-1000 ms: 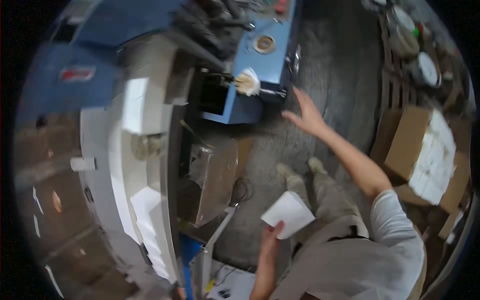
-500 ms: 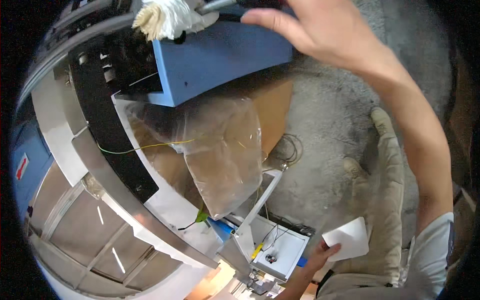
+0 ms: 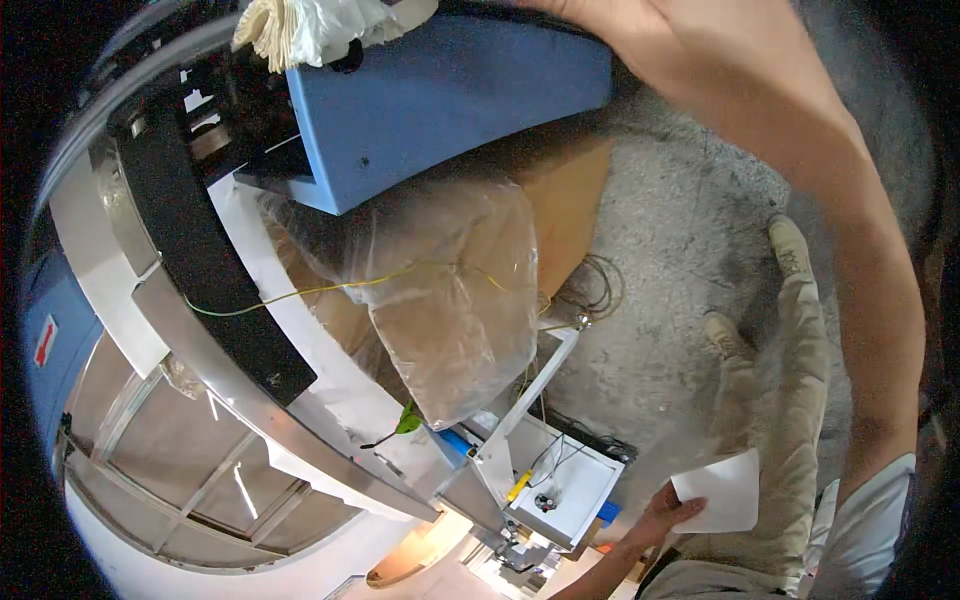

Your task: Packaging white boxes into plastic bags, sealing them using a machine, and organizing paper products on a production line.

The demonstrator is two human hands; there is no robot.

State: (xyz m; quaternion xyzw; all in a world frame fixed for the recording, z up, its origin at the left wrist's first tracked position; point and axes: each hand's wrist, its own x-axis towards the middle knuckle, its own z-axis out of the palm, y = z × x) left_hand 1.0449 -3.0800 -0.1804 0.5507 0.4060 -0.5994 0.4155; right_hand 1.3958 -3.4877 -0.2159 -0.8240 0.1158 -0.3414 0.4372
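Observation:
My left hand [image 3: 680, 512] is closed on the edge of a flat white card [image 3: 722, 492], held in front of my trouser legs. My right arm reaches up the right side. Only part of my right hand [image 3: 625, 25] shows at the top edge, over the end of a blue metal housing [image 3: 460, 95]. Its fingers are cut off by the picture's edge, so what they hold is hidden. To the left of that hand, a bundle of white and cream cloth [image 3: 315, 30] rests on the housing's upper edge.
Clear plastic sheeting [image 3: 455, 300] covers part of a cardboard box [image 3: 570, 200] below the housing. A thin yellow-green wire [image 3: 300, 292] crosses it. A white tray [image 3: 590, 480] carries cables and a yellow tool [image 3: 519, 486]. Coiled cable [image 3: 605, 285] lies on the concrete floor [image 3: 670, 220].
My right hand has moved up, its thumb and fingers leaving the picture. The view has shifted, and the cloth bundle sits nearer the top left. The white card stays in my left hand.

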